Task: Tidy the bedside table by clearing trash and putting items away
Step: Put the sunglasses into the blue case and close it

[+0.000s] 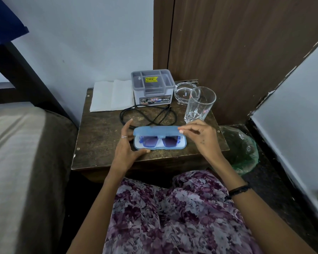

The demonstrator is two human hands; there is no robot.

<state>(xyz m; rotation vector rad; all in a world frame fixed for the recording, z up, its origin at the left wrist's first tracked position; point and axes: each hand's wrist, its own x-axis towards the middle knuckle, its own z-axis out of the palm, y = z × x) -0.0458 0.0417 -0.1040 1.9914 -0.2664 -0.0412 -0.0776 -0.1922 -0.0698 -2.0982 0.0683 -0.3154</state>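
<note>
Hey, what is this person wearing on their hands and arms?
Both arms are bare, with no sleeves in view. The left hand has a small ring on one finger. The right hand has no ring visible; its wrist wears a dark braided band.

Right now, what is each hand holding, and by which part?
The right hand pinches the glasses case lid at its right end; the left hand grips the case's left end. Sunglasses lie inside.
</note>
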